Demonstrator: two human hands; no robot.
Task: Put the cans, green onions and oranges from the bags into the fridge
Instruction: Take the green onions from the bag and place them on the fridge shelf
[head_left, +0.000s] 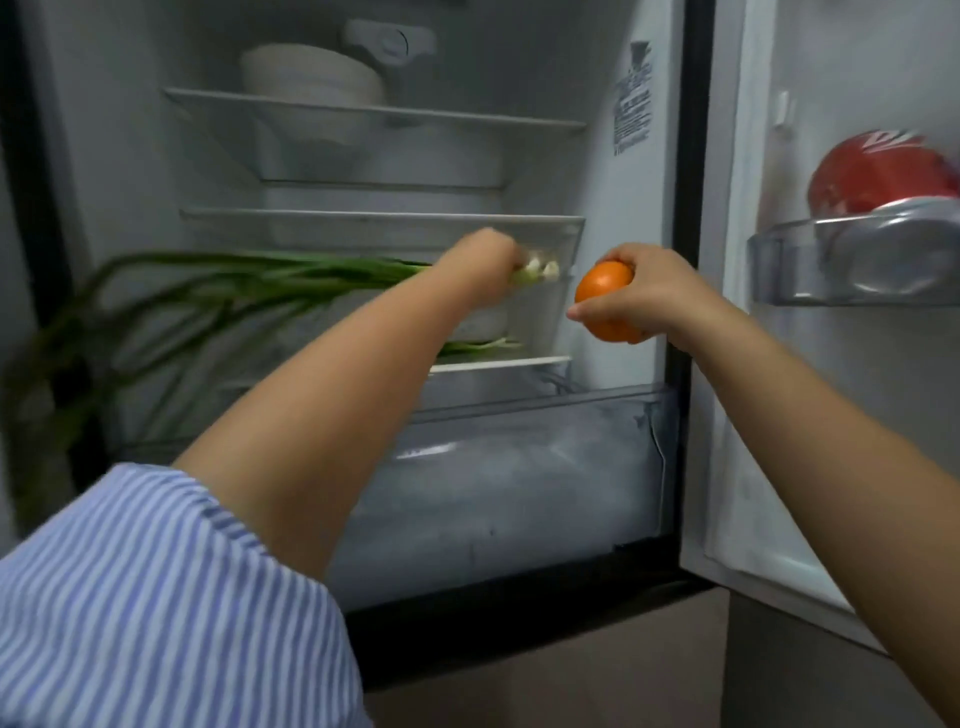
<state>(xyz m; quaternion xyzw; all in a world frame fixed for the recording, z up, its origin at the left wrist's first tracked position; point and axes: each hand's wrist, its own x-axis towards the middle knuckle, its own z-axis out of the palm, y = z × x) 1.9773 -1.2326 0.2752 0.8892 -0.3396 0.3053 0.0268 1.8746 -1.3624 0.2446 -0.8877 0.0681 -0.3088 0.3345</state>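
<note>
Fridge (644, 156) interior, both hands outstretched

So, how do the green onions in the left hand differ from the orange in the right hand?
The green onions are long, thin and green with white ends; the orange is round and orange. The left hand has the onions at the shelf inside the fridge, leaves trailing out leftward; the right hand holds the orange at the opening. Both are held in a closed grip.
</note>
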